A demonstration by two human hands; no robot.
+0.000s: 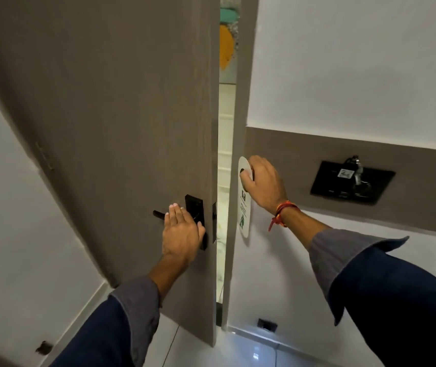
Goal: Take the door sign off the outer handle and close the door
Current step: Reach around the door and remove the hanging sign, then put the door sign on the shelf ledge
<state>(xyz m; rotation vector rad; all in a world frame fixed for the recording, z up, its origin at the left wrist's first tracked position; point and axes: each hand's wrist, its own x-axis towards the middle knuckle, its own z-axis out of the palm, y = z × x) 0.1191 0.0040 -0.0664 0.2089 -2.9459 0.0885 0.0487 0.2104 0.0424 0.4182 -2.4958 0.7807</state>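
Observation:
The grey-brown door [121, 115] stands slightly ajar, with a narrow gap along its right edge. My left hand [182, 231] rests flat, fingers together, over the black inner lever handle [158, 214] and against its black lock plate [195, 207]. My right hand [263, 182] grips the top of a white oblong door sign [244, 215], which hangs down in front of the door frame [239, 123], to the right of the gap. The sign carries small dark print and a green mark. The outer handle is hidden behind the door.
A black key-card holder [352, 182] with a key hanging in it sits on a brown wall band to the right. White walls close in on both sides. A black door stop [267, 325] sits low by the glossy white floor [251, 350].

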